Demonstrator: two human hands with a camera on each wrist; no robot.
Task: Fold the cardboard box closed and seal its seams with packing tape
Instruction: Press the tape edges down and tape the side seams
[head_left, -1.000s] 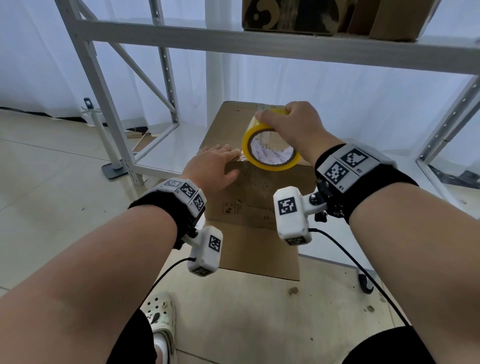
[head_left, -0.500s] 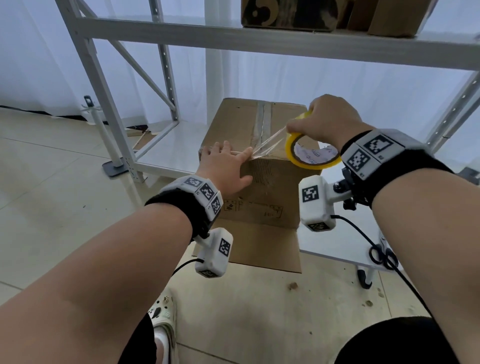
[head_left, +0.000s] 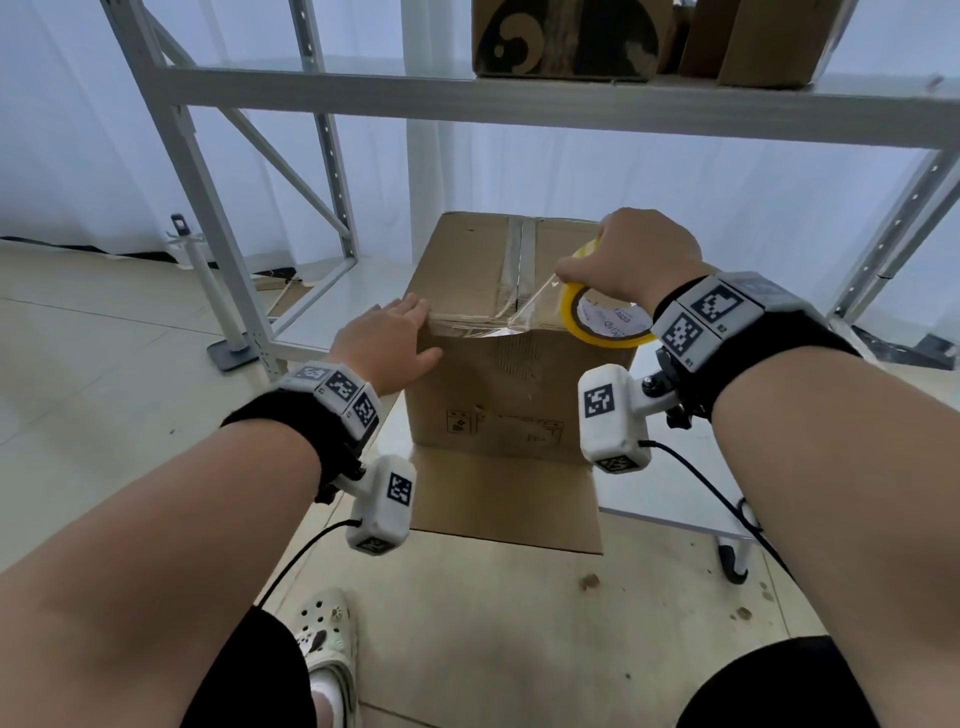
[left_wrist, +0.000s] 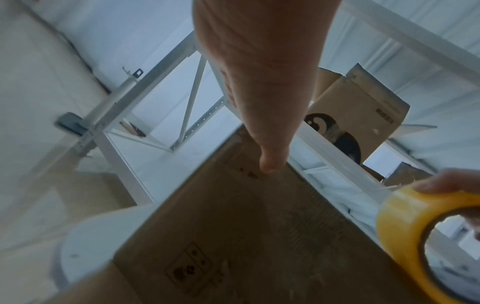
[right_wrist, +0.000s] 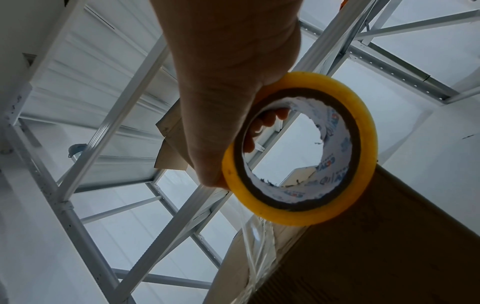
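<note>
- The right hand (head_left: 631, 260), its fingers clenched through and around the yellow packing tape roll (head_left: 602, 317), now sits at the right end of the cardboard box (head_left: 511, 332) top's near edge; a second ago it was close beside the left hand.
- A clear tape strip (head_left: 498, 319) now stretches along that near edge seam, twisted and bunched rather than flat (it will likely need smoothing before it seals).
- The left hand (head_left: 387, 340) stays at the near-left corner, fingers straight and released, pressing the strip's start to the cardboard.
- The centre seam already wears tape, so by my judgement the edge seams are what remain.
- The box stands on the low white shelf (head_left: 332, 306) of a metal rack (head_left: 218, 249); more cartons (head_left: 566, 39) sit on the shelf above, with tiled floor (head_left: 93, 364) and white curtains around.
</note>
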